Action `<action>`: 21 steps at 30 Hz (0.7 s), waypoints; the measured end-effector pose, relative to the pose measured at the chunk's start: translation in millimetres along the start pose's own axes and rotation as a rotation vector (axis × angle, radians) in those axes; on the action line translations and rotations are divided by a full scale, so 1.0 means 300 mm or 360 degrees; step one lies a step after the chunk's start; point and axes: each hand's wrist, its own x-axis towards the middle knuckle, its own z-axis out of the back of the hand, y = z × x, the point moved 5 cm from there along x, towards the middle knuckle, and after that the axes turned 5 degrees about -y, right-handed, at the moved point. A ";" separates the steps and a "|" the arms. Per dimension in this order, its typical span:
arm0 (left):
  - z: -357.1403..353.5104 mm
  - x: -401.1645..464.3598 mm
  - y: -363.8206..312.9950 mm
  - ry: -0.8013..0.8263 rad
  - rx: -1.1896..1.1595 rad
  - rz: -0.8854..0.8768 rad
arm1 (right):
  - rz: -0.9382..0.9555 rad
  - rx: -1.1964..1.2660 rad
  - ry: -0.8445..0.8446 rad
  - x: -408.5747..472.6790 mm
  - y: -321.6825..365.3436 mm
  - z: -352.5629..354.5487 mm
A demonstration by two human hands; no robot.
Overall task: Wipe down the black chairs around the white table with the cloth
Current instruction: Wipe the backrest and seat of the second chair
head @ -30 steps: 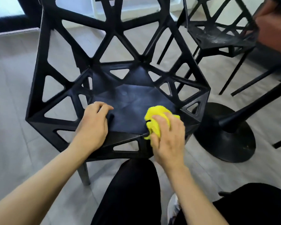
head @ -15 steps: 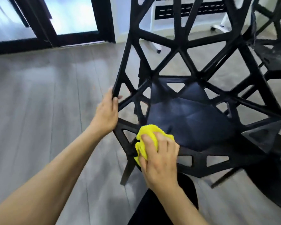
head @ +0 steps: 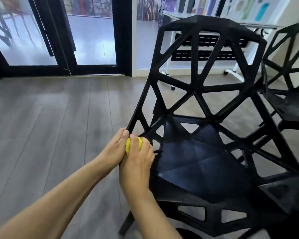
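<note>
A black lattice chair (head: 202, 94) with triangular cut-outs fills the right half of the view, its dark seat (head: 197, 166) facing me. My right hand (head: 138, 163) grips the bunched yellow cloth (head: 128, 146) against the chair's left frame edge, low on the armrest strut. Only a small part of the cloth shows between my hands. My left hand (head: 115, 150) lies right beside it, fingers curled on the same frame edge and touching the cloth.
A second black chair (head: 290, 94) stands at the right. Grey wood floor (head: 50, 126) stretches to the left. Black-framed glass doors (head: 62, 37) are at the back left, and a white wheeled table (head: 231, 40) with a black rack stands behind the chair.
My right hand has slid the cloth up from the seat's front corner along the left edge to meet my left hand. My view has lifted, showing the whole backrest.
</note>
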 end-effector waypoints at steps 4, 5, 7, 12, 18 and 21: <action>-0.010 0.002 -0.006 0.0006 -0.0191 -0.0001 | -0.0139 0.0035 -0.0068 0.116 -0.009 -0.057; -0.020 0.005 -0.008 -0.0018 -0.0182 -0.0008 | -0.0145 -0.0006 -0.0095 0.139 -0.027 -0.066; -0.021 0.001 0.003 -0.0091 -0.0178 -0.0015 | -0.0172 -0.0159 -0.0135 0.190 -0.080 -0.088; -0.019 0.006 0.054 -0.0312 0.0126 -0.0200 | -0.0045 -0.0223 -0.0162 0.234 -0.135 -0.099; -0.033 -0.028 0.052 -0.0508 0.0363 -0.0428 | -0.0071 0.0203 -0.0257 0.438 -0.358 -0.024; -0.041 -0.030 0.055 -0.0574 0.0346 -0.0453 | -0.0234 0.0290 0.0237 0.538 -0.501 -0.130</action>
